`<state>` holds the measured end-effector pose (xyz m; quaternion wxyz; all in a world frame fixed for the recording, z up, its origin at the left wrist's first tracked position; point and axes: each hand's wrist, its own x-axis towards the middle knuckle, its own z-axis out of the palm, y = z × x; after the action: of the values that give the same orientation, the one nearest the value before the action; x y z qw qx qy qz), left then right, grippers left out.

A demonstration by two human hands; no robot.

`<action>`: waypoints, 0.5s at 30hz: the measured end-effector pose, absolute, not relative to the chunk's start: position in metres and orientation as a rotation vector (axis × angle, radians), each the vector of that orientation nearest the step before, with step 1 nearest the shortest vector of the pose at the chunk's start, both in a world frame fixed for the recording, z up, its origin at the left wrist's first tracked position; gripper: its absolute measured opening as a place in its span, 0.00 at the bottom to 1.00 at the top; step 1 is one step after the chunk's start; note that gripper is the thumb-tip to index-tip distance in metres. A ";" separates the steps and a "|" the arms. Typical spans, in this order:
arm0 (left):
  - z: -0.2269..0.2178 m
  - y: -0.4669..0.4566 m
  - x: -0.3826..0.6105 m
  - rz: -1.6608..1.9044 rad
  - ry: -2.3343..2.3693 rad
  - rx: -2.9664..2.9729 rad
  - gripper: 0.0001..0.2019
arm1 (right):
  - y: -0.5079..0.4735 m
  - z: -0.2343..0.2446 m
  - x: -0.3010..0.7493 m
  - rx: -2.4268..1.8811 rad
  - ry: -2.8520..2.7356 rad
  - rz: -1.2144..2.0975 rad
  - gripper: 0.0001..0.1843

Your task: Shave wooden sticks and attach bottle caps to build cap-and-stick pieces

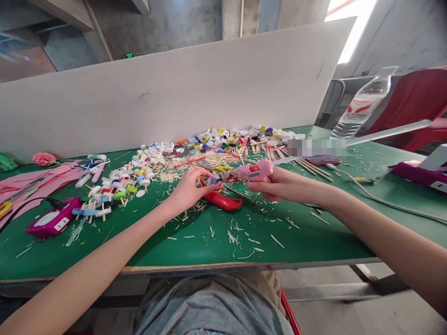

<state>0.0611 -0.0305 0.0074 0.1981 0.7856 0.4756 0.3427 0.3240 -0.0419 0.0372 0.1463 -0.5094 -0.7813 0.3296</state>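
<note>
My right hand (267, 184) is closed around a pink hot glue gun (247, 172). Its nozzle points left, and a long clear glue stick (387, 133) runs out behind it to the right. Between the thumb and fingers of my left hand (192, 186) is a small purple bottle cap (214, 179), partly hidden by the fingers. The nozzle is close to the cap; whether they touch I cannot tell. Just below lies a red-handled tool (223, 201) on the green tabletop. Yellow-handled pliers (223, 169) lie behind my hands.
Heaps of bottle caps (120, 184), some on short sticks, spread leftward and along the white board (181, 93). Wood shavings (171, 170) litter the table. A purple power strip (56, 217), pink strips (42, 184), a phone (321, 160), a cable (380, 197) and a water bottle (365, 104) flank my arms.
</note>
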 end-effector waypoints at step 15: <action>0.007 -0.024 0.051 1.044 1.469 2.153 0.11 | -0.036 0.042 0.334 -1.524 -2.245 0.518 0.26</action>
<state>0.0509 -0.0245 0.0072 0.1661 0.7562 0.5158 0.3667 0.3339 -0.0358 0.0423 0.1884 -0.5419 -0.7981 0.1840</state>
